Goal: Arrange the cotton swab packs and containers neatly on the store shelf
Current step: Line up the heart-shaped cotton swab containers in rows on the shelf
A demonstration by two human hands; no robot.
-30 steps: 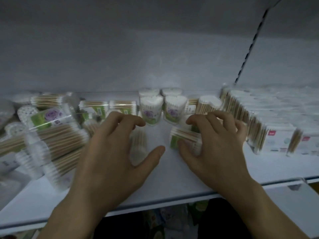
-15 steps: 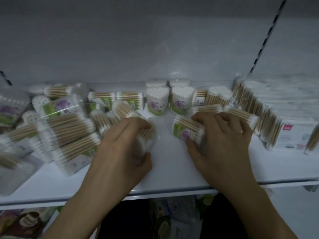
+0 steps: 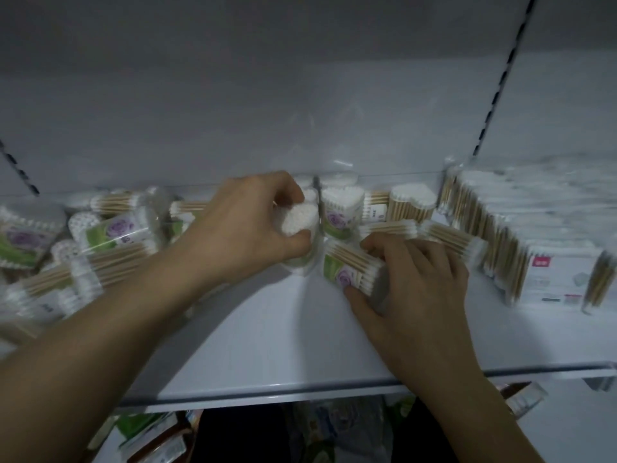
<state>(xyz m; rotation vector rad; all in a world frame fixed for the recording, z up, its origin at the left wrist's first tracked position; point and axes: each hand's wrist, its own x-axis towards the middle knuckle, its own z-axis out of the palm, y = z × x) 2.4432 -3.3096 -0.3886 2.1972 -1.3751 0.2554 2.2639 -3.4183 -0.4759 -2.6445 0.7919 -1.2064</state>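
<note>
My left hand [image 3: 247,225] grips a clear heart-shaped cotton swab container [image 3: 298,222] standing upright near the back of the white shelf [image 3: 267,345]. My right hand [image 3: 414,282] holds a swab pack with a green and purple label [image 3: 347,267], lying on its side just right of that container; thumb below, fingers over its far end. Behind them stand two more upright swab containers, one [image 3: 342,208] with a purple flower label, one [image 3: 412,203] with wooden sticks showing.
A jumble of swab packs [image 3: 83,248] lies across the left of the shelf. A tight row of flat packs with red labels [image 3: 534,255] fills the right. Loose packs [image 3: 444,237] lie beyond my right fingers. The shelf's front edge [image 3: 334,387] runs below my wrists.
My left hand has carried its container from the middle of the shelf back to the rear row and stood it upright. My right hand stays on the labelled pack.
</note>
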